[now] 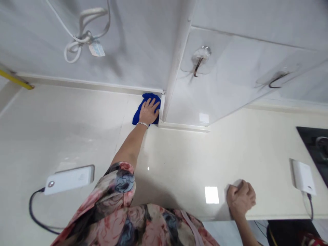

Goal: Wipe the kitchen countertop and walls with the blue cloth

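My left hand [149, 112] holds a dark blue cloth [138, 115] down on the pale countertop [176, 153]. Its fingers are spread over the cloth, which is bunched into the corner where the back wall meets the end of a white partition [225, 78]. A thin bracelet [142, 124] circles that wrist. On the right, near the counter's front edge, my right hand [241, 199] rests with its fingers curled into a loose fist, and nothing shows in it.
A white power bank [69, 179] with a black cable lies at left, and another white device [304, 177] at right, beside a black hob [315, 145]. Hooks [197, 65] stick out from the partition. A tied white cord [82, 39] hangs above; a yellow pipe [15, 79] is far left.
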The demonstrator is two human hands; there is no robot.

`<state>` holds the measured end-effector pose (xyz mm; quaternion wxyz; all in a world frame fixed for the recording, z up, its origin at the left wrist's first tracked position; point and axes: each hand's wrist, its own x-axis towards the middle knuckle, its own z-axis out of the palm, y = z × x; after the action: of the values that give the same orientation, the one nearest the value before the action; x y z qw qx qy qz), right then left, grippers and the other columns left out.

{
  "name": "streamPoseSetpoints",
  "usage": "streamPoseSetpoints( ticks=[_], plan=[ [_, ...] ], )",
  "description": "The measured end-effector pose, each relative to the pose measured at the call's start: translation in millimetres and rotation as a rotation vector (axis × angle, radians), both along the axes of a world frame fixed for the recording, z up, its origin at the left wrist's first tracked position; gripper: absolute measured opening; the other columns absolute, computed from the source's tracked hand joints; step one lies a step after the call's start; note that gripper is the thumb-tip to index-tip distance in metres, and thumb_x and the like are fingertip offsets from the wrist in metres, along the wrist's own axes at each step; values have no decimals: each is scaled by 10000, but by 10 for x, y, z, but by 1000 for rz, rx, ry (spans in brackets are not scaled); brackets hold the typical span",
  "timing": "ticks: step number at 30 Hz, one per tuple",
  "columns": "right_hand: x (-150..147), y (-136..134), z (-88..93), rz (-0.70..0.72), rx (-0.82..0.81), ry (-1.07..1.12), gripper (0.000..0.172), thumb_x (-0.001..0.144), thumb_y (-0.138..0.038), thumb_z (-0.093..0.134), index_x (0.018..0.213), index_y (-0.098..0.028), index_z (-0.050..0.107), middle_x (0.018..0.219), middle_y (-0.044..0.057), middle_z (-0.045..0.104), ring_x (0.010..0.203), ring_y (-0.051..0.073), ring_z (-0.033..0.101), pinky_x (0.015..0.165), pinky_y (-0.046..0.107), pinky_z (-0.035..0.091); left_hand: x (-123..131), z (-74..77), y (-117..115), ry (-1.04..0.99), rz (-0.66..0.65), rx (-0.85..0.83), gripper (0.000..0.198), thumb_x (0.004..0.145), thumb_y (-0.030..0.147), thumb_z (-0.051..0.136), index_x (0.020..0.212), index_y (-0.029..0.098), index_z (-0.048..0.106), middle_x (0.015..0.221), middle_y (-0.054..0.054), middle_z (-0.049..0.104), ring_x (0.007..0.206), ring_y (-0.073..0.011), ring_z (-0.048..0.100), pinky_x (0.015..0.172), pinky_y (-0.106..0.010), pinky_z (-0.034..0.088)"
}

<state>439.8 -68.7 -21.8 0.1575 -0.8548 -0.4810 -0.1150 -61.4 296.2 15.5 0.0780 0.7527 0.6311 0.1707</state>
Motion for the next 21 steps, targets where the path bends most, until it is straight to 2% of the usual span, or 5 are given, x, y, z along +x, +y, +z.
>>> streamPoseSetpoints(
  ticks=[4,8,13,21],
  plan=[
    [-47,28,25,-18,3,32,592,894,-398,459,1432,-180,572,1458,242,592,1393,459,524,1105,682,443,54,61,-75,24,31,-37,622,1031,341,399,1613,154,512,1747,-111,346,1648,-331,201,1357,-571,148],
    [-63,52,21,-14,11,51,592,895,-401,452,1435,-186,565,1454,236,584,1394,443,511,1109,670,431,109,116,-277,51,86,-62,652,1045,365,356,1638,122,471,1759,-135,308,1656,-349,171,1356,-578,140],
    [-62,70,1,-4,48,43,564,896,-381,473,1411,-175,578,1438,238,594,1373,444,523,1083,663,442,136,121,-728,59,119,-64,661,1052,373,329,1655,126,447,1766,-128,291,1662,-332,161,1360,-564,139],
    [-37,87,-16,17,55,41,526,906,-336,495,1390,-149,580,1442,250,589,1372,435,524,1080,654,457,267,93,-1471,76,104,-85,672,1047,379,353,1662,120,432,1769,-131,272,1668,-330,138,1365,-555,131]
  ],
)
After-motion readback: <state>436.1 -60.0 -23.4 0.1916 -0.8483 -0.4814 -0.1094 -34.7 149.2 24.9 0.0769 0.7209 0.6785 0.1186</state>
